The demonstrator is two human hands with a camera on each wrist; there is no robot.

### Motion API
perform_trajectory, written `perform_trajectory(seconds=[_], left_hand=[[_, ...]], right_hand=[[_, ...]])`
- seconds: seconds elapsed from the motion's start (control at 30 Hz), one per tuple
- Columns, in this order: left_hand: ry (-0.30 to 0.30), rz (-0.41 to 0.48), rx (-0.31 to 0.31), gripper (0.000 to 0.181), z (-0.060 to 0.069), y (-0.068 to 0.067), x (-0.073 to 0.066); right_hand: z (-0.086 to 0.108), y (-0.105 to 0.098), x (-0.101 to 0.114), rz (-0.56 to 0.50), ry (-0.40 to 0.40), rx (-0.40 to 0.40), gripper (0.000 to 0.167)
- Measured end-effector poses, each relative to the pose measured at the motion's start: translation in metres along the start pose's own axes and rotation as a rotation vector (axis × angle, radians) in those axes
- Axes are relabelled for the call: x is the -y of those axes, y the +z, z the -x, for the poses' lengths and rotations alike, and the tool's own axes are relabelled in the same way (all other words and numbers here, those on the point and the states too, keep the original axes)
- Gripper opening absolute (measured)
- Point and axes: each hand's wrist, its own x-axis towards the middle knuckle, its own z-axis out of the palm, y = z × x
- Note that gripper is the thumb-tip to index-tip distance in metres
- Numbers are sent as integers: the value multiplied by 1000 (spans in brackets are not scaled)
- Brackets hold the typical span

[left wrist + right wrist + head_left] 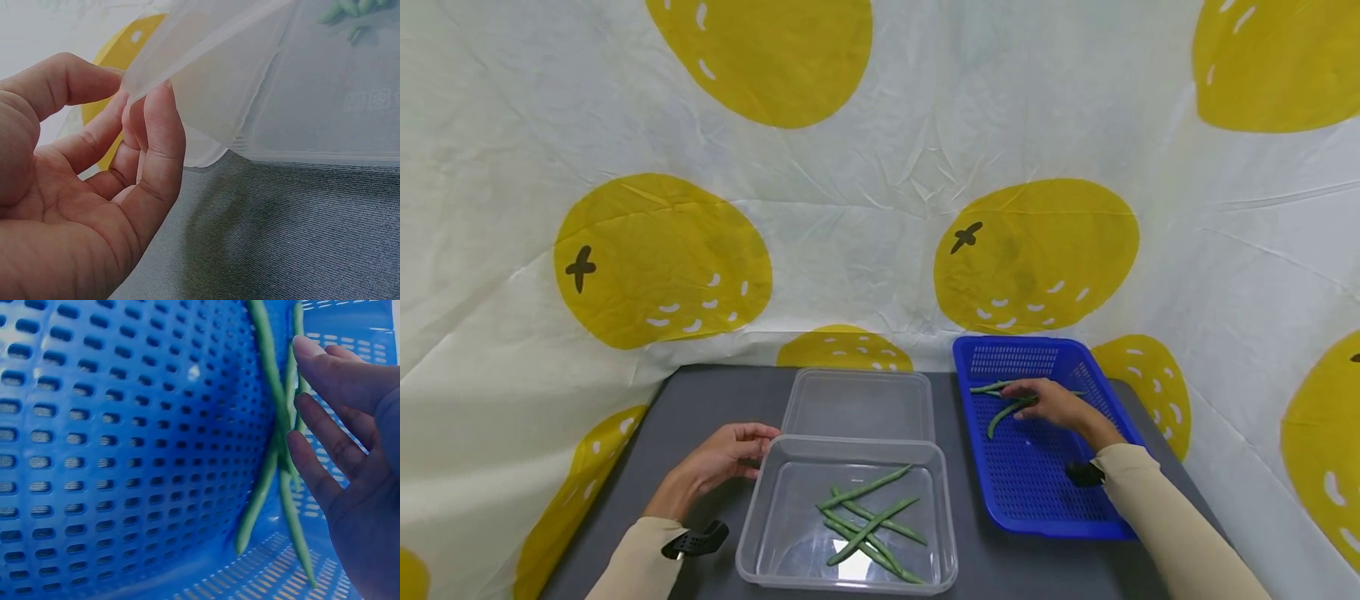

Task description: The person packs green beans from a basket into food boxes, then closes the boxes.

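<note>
A clear plastic container with several green beans lying crossed in it stands at the front of the table. My left hand is at its back left corner, and in the left wrist view the thumb and fingertips pinch the rim. To the right, my right hand reaches into a blue perforated basket. Its fingers are spread and slightly bent, right beside several green beans. No bean is visibly gripped; the far side of the fingers is hidden.
Behind the container a clear lid lies flat on the dark grey table. A white cloth printed with yellow fruit hangs behind the table and along its sides.
</note>
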Motion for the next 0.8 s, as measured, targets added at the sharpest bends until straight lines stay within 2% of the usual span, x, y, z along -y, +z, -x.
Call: perform_trajectory(seconds=[0.1,0.27,0.53,0.7,0.8], left_hand=[[1,0,1,44,0,0,1],[-1,-4,-4,45,0,0,1],[0,-7,-8,46,-1,0,2],[-1,-9,-5,46,-1,0,2],[-1,-11,-8,45,-1,0,1]], right_hand=[[1,1,-4,28,24,10,38],[0,4,-9,82,21,16,32],[-1,8,-16,304,-103,-23,22],[1,9,-12,388,-21,-19,21],[0,7,-7,422,-19,-29,17]])
